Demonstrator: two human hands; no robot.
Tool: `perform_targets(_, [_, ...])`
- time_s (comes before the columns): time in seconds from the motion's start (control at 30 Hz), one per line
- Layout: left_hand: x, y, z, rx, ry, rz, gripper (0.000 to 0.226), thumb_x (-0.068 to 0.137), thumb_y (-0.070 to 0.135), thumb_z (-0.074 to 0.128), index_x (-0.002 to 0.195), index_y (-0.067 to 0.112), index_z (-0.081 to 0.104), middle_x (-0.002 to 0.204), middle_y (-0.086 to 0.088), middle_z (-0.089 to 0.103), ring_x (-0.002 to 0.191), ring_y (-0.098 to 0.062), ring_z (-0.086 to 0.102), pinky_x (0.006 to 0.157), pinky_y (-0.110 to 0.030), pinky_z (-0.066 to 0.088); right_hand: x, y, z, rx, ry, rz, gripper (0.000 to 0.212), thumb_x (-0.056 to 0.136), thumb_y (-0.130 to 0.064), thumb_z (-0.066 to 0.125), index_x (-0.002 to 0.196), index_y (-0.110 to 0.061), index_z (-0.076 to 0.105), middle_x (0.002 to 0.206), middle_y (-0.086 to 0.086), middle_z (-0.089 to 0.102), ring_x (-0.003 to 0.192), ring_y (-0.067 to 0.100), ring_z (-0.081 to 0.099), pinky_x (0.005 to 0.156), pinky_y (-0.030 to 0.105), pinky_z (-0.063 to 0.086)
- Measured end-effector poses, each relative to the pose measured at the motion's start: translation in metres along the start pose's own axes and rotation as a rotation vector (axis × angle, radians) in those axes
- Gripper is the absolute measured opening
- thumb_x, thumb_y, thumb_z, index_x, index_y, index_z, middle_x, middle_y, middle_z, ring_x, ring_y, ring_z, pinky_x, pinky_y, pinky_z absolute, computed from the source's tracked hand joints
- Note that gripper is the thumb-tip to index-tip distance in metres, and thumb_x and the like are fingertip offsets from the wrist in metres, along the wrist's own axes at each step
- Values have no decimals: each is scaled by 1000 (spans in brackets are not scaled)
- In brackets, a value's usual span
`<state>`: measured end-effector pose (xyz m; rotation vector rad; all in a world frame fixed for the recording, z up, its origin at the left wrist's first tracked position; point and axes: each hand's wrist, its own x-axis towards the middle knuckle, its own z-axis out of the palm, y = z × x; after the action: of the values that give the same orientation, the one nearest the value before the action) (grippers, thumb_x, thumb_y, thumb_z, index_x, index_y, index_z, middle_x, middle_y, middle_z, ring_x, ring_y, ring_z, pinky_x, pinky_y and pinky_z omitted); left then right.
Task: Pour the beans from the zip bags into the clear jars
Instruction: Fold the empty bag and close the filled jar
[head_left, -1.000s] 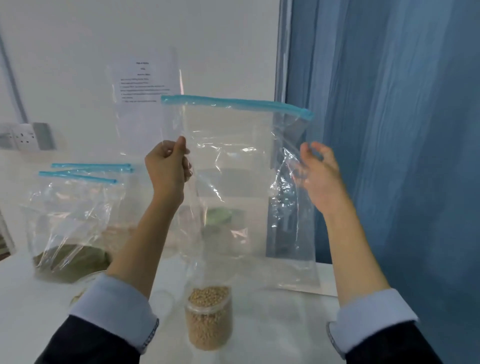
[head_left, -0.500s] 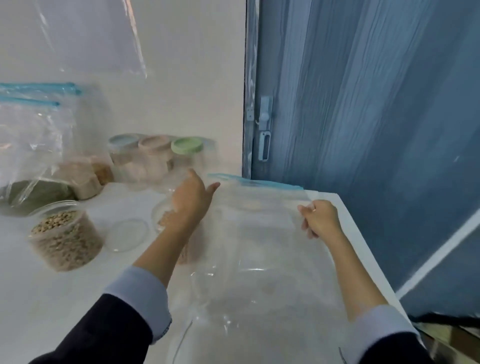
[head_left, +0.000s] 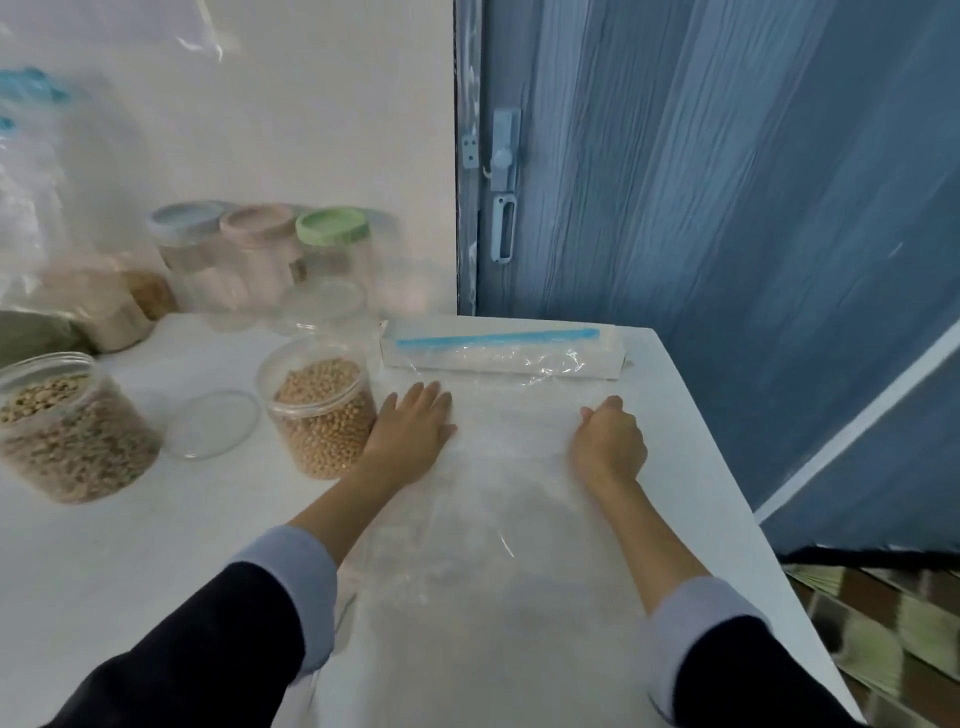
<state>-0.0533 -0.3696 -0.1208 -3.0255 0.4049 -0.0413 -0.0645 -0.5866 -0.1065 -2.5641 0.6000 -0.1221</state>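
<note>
empty bag (head_left: 498, 499) flat on tabletop (head_left: 156, 561), left hand (head_left: 413, 428) spread pressing it, right hand (head_left: 610, 441) curled pinching its right edge, bean jar (head_left: 319, 415) beside left hand

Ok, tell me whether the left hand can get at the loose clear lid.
Probably yes: the left hand lies flat on the empty bag, but the soybean jar stands between it and the lid.

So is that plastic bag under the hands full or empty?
Empty: the zip bag lies flat on the table, with no beans showing through under the left hand or right hand.
</note>
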Motion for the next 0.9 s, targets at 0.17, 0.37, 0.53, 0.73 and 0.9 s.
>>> perform_targets(0.17, [0,7,-40,-200,-3,-51,47,99,18,42,145,9,31,155,-11,24,141,-27,25,114,-38,25,-5,-9,-6,16,-30,75,30,96,-10,47,125,-3,40,124,16,56,109,34,57,74,34,40])
perform_targets(0.37, [-43,52,-74,-275,-150,-91,47,102,39,29,137,10,40,142,-10,43,127,-30,43,107,-45,33,-30,-34,-21,-74,223,-239,37,94,-16,54,130,-8,46,142,12,36,126,29,36,96,38,37])
perform_targets(0.53, [-51,51,-23,-244,-305,-131,56,102,43,18,150,15,15,160,-4,3,147,-28,4,115,-56,9,-57,-35,9,-208,-282,-448,47,102,-41,30,129,-10,53,145,9,40,134,26,35,111,45,27])
perform_targets(0.73, [-70,27,16,-220,-98,-41,62,98,55,11,152,27,2,160,4,-6,147,-15,-7,117,-45,-3,-58,7,35,-334,-283,-501,61,99,-55,16,153,-27,8,161,-2,-5,148,17,-5,118,44,-4])
perform_targets(0.9, [-70,19,20,-228,-84,13,77,84,67,-3,152,29,2,160,6,-5,147,-14,-5,118,-41,-3,-50,26,33,-366,-232,-477,63,98,-56,14,154,-27,3,161,-5,-7,148,15,-7,119,42,-3])
